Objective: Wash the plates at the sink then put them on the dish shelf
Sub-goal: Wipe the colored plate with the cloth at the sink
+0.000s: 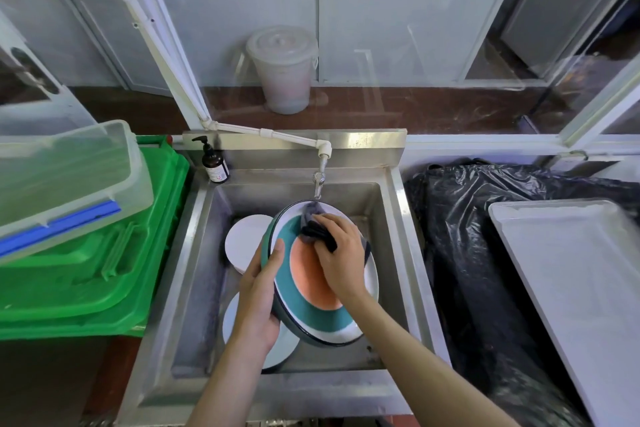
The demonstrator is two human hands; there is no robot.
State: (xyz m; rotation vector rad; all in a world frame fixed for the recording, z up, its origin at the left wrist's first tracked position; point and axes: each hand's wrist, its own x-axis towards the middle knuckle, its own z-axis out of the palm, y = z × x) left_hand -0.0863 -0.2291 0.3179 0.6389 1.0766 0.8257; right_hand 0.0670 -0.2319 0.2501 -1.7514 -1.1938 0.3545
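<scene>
Over the steel sink (194, 253) I hold a large plate (304, 288) tilted up; it is white with a teal ring and an orange middle. My left hand (259, 298) grips its left rim, thumb on the face. My right hand (341, 255) presses a dark grey cloth (313, 229) against the plate's upper face, just below the tap (319, 180). Two white plates lie in the basin, one (247, 239) at the back left and one (231, 319) partly hidden under my left hand.
A brown pump bottle (215, 163) stands on the sink's back left corner. Green crates (86, 270) with a clear plastic box (65, 177) sit to the left. On the right lie a black bag (464, 253) and a white tray (575, 274).
</scene>
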